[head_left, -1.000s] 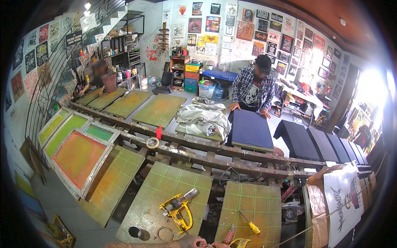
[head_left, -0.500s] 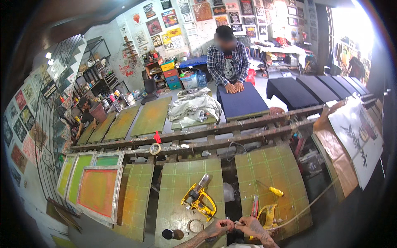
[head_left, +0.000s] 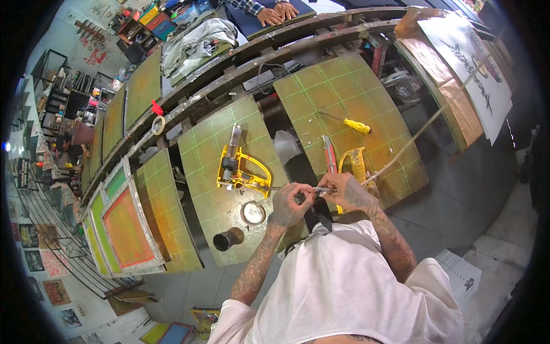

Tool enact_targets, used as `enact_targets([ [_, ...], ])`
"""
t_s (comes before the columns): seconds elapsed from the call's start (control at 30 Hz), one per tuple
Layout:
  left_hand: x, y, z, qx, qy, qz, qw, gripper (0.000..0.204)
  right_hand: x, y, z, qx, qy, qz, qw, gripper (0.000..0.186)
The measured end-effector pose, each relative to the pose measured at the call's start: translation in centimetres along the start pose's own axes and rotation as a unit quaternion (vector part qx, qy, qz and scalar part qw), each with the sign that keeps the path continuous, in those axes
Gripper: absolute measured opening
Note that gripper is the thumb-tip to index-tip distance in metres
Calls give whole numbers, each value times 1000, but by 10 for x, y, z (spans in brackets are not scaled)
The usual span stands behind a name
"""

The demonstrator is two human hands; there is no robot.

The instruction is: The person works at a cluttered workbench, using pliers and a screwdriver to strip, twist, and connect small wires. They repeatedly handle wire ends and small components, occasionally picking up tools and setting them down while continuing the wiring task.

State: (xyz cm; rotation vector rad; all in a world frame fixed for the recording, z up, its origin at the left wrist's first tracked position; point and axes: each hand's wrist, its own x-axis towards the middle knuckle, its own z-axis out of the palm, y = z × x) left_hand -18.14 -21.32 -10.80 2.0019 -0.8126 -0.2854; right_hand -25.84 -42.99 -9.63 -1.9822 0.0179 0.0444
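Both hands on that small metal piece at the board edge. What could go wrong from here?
The thin metal piece, pinched between left hand and right hand over the gap between boards, could drop through. The left forearm sits close to the round tin and black cylinder; a nudge might tip them off.

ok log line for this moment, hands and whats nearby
left hand: pinching small metal piece | right hand: same piece | nearby: yellow power tool, round tin, black cup

Grey concrete floor [head_left: 458, 189], poster-covered wall [head_left: 51, 269], cluttered shelves [head_left: 63, 97] and long rows of green-topped print tables [head_left: 143, 86].
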Motion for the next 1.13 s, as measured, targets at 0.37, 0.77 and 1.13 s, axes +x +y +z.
enact_targets([
  [0.37,7,-7,18,-54,40,-29,997,15,5,10,-11,49,-6,-44,998,21],
  [0.77,3,-13,15,-67,21,31,997,14,-11,6,-1,-2,19,-103,995,14],
  [1.13,-13,-25,17,38,-39,50,997,13,-49,-5,-6,-124,-73,-142,979,28],
])
